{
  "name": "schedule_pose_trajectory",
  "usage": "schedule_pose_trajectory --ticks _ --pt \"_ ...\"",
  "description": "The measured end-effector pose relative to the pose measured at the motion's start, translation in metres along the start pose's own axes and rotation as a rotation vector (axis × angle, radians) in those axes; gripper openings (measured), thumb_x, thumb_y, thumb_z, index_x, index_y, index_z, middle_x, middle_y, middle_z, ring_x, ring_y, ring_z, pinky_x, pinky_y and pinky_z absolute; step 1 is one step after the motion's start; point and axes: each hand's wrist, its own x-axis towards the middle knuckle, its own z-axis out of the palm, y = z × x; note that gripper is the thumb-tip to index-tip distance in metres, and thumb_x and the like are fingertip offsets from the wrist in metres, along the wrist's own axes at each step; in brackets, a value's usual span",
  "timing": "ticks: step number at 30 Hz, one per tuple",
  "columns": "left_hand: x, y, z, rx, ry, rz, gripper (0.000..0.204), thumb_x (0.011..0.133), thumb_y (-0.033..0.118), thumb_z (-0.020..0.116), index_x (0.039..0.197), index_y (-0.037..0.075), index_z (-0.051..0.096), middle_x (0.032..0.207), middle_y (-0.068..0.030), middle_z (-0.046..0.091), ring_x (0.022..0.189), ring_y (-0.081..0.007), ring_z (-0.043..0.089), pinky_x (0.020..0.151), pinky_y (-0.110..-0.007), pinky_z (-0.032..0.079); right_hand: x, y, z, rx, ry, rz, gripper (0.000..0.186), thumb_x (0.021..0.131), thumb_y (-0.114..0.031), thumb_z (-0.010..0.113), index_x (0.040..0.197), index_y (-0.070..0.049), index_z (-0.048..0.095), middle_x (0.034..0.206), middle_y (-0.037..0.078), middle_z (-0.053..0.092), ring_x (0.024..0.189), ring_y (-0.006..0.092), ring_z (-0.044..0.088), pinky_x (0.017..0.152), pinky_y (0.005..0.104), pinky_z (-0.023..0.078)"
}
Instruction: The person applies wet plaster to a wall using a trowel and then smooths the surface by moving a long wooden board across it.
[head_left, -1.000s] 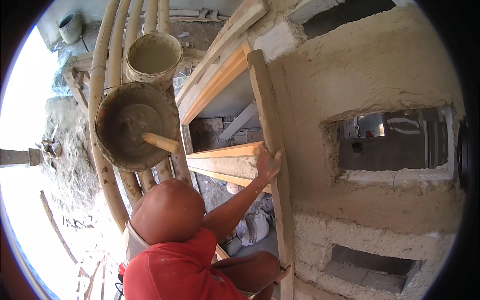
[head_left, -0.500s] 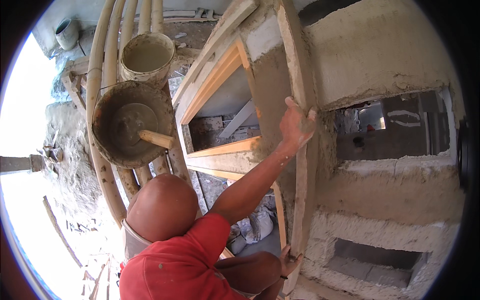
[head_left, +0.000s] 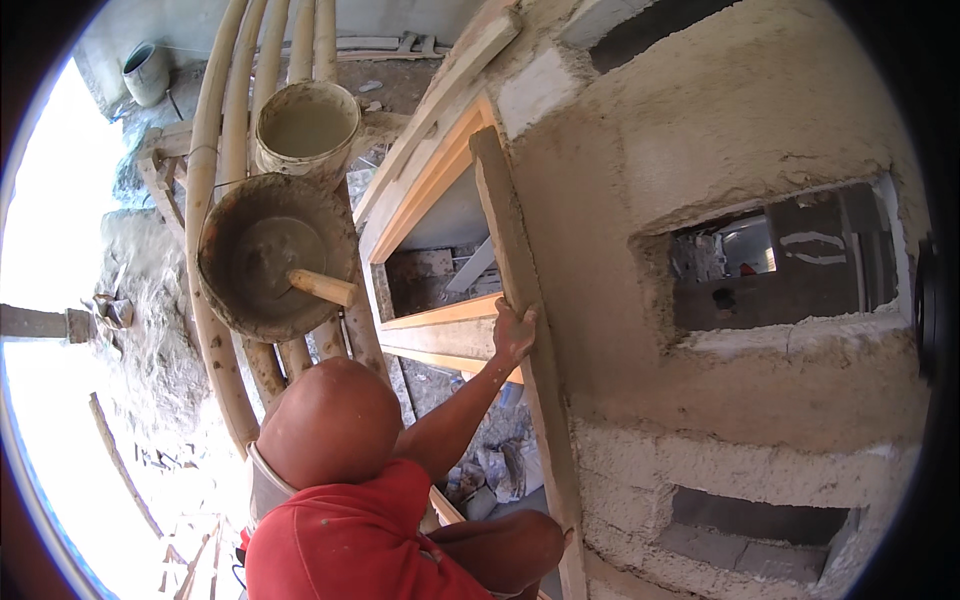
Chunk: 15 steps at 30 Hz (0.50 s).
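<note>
Neither of my hands shows in the head view. In front of me a person in a red shirt (head_left: pixel 355 535) crouches beside a plastered wall. This co-worker's hand (head_left: pixel 515 335) grips a long, straight wooden board (head_left: pixel 525 270) near its middle. The board stands lengthwise along the wall's edge, beside an orange-brown wooden frame (head_left: pixel 425 185). Its lower part passes behind the co-worker's knee (head_left: pixel 540 540), where the other hand is mostly hidden. Right of the board spreads a surface of damp grey-brown plaster (head_left: pixel 590 240).
Bamboo poles (head_left: pixel 205 170) run along the left, bearing a mortar-crusted basin (head_left: pixel 225 260) with a wooden handle (head_left: pixel 322 287) sticking out. Behind it stands a bucket (head_left: pixel 305 150) of cloudy water. Rough openings, one a rectangular hole (head_left: pixel 790 265), break the wall at right.
The co-worker has moved the board left across the wall to the frame's edge, the gripping hand coming down and left with it. The plaster it covered now shows. My view has shifted slightly.
</note>
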Motion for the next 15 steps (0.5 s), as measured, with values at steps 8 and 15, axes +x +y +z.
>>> schedule_pose_trajectory --ticks 8,15 --pt "-0.009 0.097 0.020 0.108 0.128 0.381 0.056 0.085 0.028 0.064 0.120 -0.006 0.038 0.099 -0.0279 0.063 0.095 -0.0449 0.061 0.081 -0.047 0.048 -0.014 0.021 0.080 -0.281 0.098 -0.264 0.058 0.083 -0.033 0.066 0.124 0.002 0.046 0.124 0.015 0.052 0.113 0.0254 0.052 0.089 0.0358 0.050" --pt "-0.028 0.215 0.031 0.077 0.034 0.429 0.057 0.085 0.029 0.062 0.118 -0.009 0.037 0.094 -0.0293 0.063 0.090 -0.0454 0.062 0.078 -0.049 0.048 -0.021 0.017 0.131 -0.632 -0.119 -0.431 0.046 0.093 -0.027 0.056 0.126 0.003 0.045 0.126 0.014 0.052 0.114 0.0248 0.051 0.098 0.0352 0.047"
